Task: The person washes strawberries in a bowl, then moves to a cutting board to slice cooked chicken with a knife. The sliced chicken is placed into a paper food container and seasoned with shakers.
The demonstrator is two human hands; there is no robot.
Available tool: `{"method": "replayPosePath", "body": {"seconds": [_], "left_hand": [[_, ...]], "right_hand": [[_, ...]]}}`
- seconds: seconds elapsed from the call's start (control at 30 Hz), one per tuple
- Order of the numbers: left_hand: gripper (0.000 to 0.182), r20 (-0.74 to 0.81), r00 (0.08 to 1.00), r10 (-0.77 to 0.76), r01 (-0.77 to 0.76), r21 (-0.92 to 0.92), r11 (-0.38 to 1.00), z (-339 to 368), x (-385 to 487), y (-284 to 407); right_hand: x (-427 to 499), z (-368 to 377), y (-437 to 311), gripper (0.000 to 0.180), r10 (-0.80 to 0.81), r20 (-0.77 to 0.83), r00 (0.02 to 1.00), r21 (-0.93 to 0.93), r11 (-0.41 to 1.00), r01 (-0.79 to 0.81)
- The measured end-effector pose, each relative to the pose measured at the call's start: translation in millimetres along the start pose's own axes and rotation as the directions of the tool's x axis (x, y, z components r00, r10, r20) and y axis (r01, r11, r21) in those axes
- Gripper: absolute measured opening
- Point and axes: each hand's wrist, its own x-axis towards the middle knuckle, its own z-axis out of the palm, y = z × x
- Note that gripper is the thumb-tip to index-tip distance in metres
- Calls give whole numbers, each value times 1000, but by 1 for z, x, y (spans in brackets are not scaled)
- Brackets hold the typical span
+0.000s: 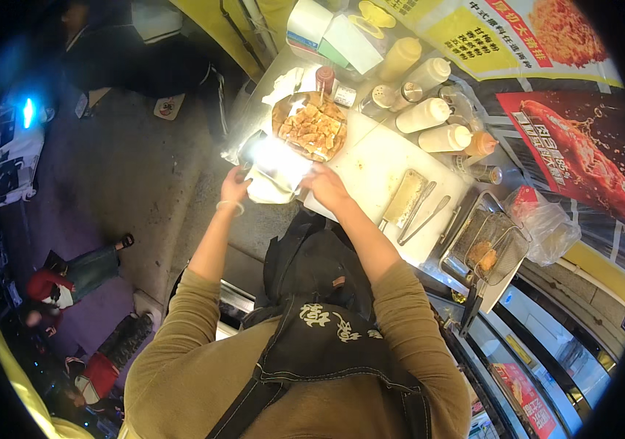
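Observation:
At the near left corner of the counter, a white bag-like thing [273,189] lies between my two hands, its upper part washed out by glare. My left hand [234,186] is at its left edge with thumb and fingers bent; whether they grip it cannot be told. On the other side, my right hand [325,185] has its fingers curled on the right edge, fingertips partly lost in the glare. Just beyond, a round brown board or tray [339,149] carries chopped fried food pieces [312,129], with thin sticks standing at its far edge.
A cleaver [407,197] and metal tongs [426,217] lie on the white cutting board [364,164]. Several squeeze bottles [425,115] and shakers line the back. At right, a wire fryer basket [496,244] holds fried pieces beside a plastic bag [548,233]. People are at left.

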Motion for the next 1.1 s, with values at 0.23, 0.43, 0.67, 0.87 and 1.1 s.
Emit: {"method": "replayPosePath", "body": {"seconds": [0.23,0.43,0.67,0.87,1.1], "left_hand": [[73,-155,973,169,-169,9,986,35,13,8],[74,15,975,-220,215,-284,934,26,-12,29],[64,36,972,-234,237,-161,958,8,-24,41],[49,-213,924,318,-278,196,940,-7,-54,52],[33,125,779,615,-627,110,771,68,-145,135]], "right_hand": [[-21,-20,-17,22,-89,-485,870,-181,984,0],[-178,-57,-1,6,507,-672,539,68,768,-637],[-223,-36,77,53,719,-676,164,185,381,-906],[-213,-47,109,51,874,-478,84,297,251,-921],[-361,-175,12,44,828,-435,354,335,514,-790]]}}
